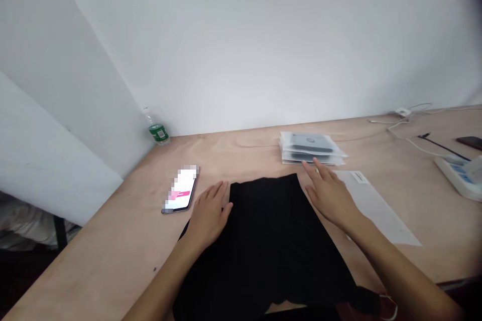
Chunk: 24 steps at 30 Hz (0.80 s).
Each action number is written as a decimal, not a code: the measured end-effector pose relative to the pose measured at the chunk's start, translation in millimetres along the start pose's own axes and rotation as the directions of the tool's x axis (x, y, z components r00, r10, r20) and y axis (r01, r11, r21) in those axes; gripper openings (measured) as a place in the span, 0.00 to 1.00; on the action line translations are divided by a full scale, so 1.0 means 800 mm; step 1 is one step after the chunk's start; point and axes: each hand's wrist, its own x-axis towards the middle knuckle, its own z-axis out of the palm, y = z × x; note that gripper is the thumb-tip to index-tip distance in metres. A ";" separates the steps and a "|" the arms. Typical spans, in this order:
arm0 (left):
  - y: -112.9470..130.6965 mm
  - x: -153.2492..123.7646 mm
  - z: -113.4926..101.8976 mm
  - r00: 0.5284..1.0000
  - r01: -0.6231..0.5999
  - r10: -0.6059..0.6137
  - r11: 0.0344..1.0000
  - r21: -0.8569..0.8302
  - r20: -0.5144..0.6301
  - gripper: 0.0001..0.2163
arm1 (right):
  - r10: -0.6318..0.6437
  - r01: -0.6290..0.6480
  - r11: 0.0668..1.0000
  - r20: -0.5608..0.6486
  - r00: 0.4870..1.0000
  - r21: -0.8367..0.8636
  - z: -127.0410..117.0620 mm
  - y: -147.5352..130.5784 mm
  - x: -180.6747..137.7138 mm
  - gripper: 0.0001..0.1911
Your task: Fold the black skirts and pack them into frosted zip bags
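A black piece of cloth (267,241), perhaps a garment, lies spread on the wooden table in front of me. My left hand (211,210) rests flat at its left edge, fingers stretched out and the thumb over the fabric. Beyond the cloth's right edge is my right hand (329,193), with its fingers apart and nothing in them. Under and beside my right forearm lies a flat translucent plastic bag (380,210) with a small white label. Just past my right fingertips sits a stack of packed bags (311,146) with dark folded contents.
A lit phone (181,189) lies left of my left hand. A plastic bottle (158,133) with a green label stands in the back left corner. On the right are a white power strip (459,175), cables (404,133) and a dark object (470,141). A white wall (244,50) borders the table (105,256).
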 end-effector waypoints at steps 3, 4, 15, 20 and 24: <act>0.013 -0.005 0.005 1.000 0.004 -0.003 1.000 0.028 -0.022 0.23 | -0.078 0.076 0.995 0.023 0.997 0.062 0.010 -0.025 -0.018 0.27; 0.018 -0.009 0.009 1.000 -0.007 0.007 1.000 0.030 -0.009 0.23 | -0.107 0.102 0.991 0.055 0.993 0.091 0.014 -0.035 -0.027 0.27; 0.023 0.004 0.060 0.991 -0.054 0.061 0.997 -0.064 0.117 0.30 | -0.142 0.129 0.989 0.235 0.962 0.072 0.061 -0.050 -0.050 0.42; 0.020 0.014 0.061 0.993 -0.052 0.064 0.991 -0.121 0.096 0.31 | -0.152 0.140 0.988 0.227 0.962 0.067 0.064 -0.042 -0.041 0.42; 0.011 0.032 0.051 1.000 0.005 -0.002 0.984 -0.180 0.017 0.27 | -0.136 0.122 0.990 0.233 0.963 0.076 0.059 -0.046 -0.045 0.42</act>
